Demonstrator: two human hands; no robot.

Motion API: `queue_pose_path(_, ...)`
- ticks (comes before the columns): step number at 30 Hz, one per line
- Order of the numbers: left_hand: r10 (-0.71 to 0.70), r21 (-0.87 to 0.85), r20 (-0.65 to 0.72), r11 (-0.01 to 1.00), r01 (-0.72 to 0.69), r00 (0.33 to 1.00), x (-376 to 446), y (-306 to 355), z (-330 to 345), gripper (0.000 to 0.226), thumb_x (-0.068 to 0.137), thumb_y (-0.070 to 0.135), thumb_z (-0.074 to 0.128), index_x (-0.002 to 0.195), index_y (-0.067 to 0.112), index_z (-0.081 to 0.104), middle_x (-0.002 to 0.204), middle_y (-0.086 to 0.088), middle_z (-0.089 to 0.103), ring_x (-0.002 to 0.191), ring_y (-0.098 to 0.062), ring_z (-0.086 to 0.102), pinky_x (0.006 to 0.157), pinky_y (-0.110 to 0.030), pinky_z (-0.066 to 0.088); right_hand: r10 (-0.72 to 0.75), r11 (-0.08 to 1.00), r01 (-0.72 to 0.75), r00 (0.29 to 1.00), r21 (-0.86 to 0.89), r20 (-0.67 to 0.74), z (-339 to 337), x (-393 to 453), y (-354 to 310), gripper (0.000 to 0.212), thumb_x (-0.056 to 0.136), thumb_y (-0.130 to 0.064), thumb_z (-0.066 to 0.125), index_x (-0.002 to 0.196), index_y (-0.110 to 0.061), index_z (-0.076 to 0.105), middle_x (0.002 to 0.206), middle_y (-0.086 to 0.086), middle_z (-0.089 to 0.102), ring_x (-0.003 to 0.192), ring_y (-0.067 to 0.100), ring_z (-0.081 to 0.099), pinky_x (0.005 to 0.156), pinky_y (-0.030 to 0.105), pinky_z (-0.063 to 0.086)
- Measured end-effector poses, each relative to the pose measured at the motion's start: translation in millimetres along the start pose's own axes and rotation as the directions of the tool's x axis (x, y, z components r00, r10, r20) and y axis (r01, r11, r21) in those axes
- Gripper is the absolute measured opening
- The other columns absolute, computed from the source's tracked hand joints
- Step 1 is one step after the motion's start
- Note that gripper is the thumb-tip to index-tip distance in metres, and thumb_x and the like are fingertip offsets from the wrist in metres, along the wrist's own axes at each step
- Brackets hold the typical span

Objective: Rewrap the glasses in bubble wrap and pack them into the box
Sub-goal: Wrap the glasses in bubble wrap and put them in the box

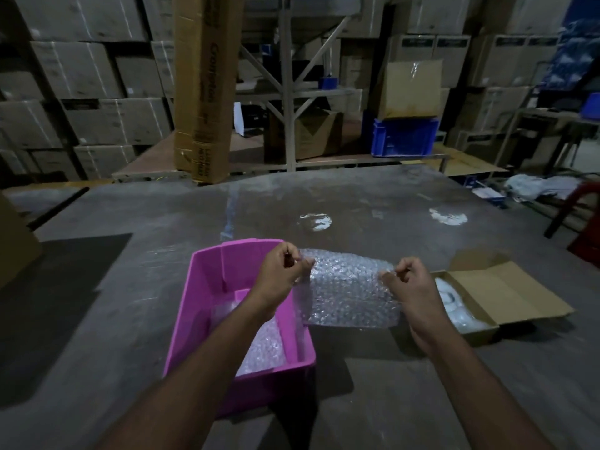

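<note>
Left hand and right hand, centre of frame: fingers pinched narrow on the two upper corners of a bubble wrap sheet, which hangs spread between them above the grey table. Sheet's left edge overlaps the right rim of the pink bin at lower centre-left (more bubble wrap lies in its bottom). Open cardboard box sits just right of the right hand, with pale wrapped items inside; contents not resolvable as glasses.

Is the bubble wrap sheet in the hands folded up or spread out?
Spread out: the clear bubble wrap sheet is stretched flat between the left hand and right hand.
</note>
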State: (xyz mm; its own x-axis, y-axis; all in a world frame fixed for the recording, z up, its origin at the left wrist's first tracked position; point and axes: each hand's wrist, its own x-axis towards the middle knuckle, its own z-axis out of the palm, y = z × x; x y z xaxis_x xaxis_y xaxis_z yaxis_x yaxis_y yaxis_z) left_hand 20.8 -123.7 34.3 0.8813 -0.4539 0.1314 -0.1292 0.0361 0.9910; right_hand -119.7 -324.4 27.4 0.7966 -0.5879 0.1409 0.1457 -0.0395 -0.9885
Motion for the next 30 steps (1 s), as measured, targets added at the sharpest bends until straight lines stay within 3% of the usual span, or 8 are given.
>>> queue_pose_path(3,0.033,0.048,0.075,0.998,-0.037,0.997,0.0,9.5,12.7,0.009,0.094,0.004,0.067,0.098,0.013,0.069,0.080,0.006,0.070,0.073,-0.004,0.061,0.063,-0.014,0.047,-0.045,0.998,0.049,0.994,-0.034,0.101,-13.2,-0.5,-7.5,0.021,0.090,-0.010,0.072,0.107,-0.022,0.069,0.103,0.005,0.071,0.084,0.014,0.063,0.067,0.024,0.052)
queue_pose_path(8,0.039,0.051,0.198,0.997,-0.050,0.979,-0.9,15.0,30.7,0.045,0.079,0.002,0.082,0.122,0.008,0.070,0.121,-0.001,0.073,0.101,-0.008,0.066,0.091,-0.028,0.057,-0.037,0.999,0.039,0.998,-0.036,0.058,-32.8,2.3,-14.4,0.030,0.085,-0.004,0.075,0.111,-0.019,0.074,0.109,-0.004,0.075,0.092,-0.003,0.069,0.074,0.019,0.055)
queue_pose_path(11,0.067,0.106,0.216,0.990,-0.092,0.974,3.0,16.3,42.6,0.044,0.075,0.004,0.086,0.116,0.011,0.073,0.118,0.000,0.075,0.105,-0.009,0.068,0.097,-0.029,0.054,-0.075,0.988,0.077,0.997,-0.135,0.023,-48.3,8.0,-14.8,0.032,0.080,-0.008,0.081,0.109,-0.019,0.076,0.111,-0.019,0.071,0.104,-0.016,0.061,0.092,0.025,0.054)
queue_pose_path(15,0.086,0.166,0.256,0.977,-0.131,0.963,7.8,19.8,58.6,0.032,0.079,0.010,0.085,0.110,0.012,0.075,0.107,-0.002,0.077,0.087,-0.011,0.065,0.084,-0.025,0.055,-0.121,0.963,0.116,0.993,-0.245,-0.004,-67.6,6.5,-16.7,0.032,0.078,-0.015,0.084,0.107,-0.022,0.076,0.107,-0.018,0.073,0.098,-0.016,0.063,0.084,0.012,0.052)
queue_pose_path(20,0.075,0.161,0.337,0.978,-0.135,0.939,9.2,23.3,77.5,0.016,0.083,0.007,0.080,0.098,0.004,0.075,0.100,-0.013,0.076,0.087,-0.019,0.071,0.081,-0.035,0.059,-0.142,0.909,0.110,0.989,-0.402,-0.051,-87.4,2.2,-15.1,0.019,0.080,-0.022,0.083,0.098,-0.024,0.077,0.099,-0.016,0.071,0.091,-0.001,0.067,0.081,0.023,0.056)
queue_pose_path(23,0.134,0.144,0.348,0.970,-0.194,0.928,13.4,17.6,84.2,0.014,0.081,0.009,0.082,0.090,0.003,0.074,0.111,-0.007,0.068,0.101,-0.013,0.069,0.090,-0.028,0.057,-0.197,0.861,0.154,0.980,-0.485,-0.038,-98.2,1.6,-14.6,0.011,0.083,-0.025,0.080,0.085,-0.032,0.072,0.103,-0.010,0.060,0.097,-0.003,0.057,0.081,0.020,0.047)
queue_pose_path(27,0.156,0.093,0.365,0.975,-0.202,0.918,19.4,8.7,92.9,0.005,0.087,0.014,0.077,0.091,0.012,0.075,0.126,-0.003,0.067,0.117,-0.012,0.064,0.098,-0.030,0.054,-0.169,0.905,0.148,0.986,-0.399,-0.017,-109.7,1.5,-14.2,0.002,0.085,-0.027,0.078,0.086,-0.027,0.076,0.117,-0.010,0.064,0.108,0.002,0.059,0.089,0.032,0.050)
queue_pose_path(30,0.146,0.046,0.356,0.984,-0.174,0.923,21.5,6.4,100.8,0.004,0.092,0.011,0.071,0.091,0.013,0.075,0.118,-0.002,0.072,0.109,-0.010,0.068,0.093,-0.026,0.054,-0.113,0.946,0.096,0.993,-0.309,-0.038,-115.6,1.2,-10.8,0.009,0.089,-0.029,0.075,0.086,-0.021,0.077,0.095,0.000,0.074,0.091,0.020,0.070,0.079,0.045,0.056)
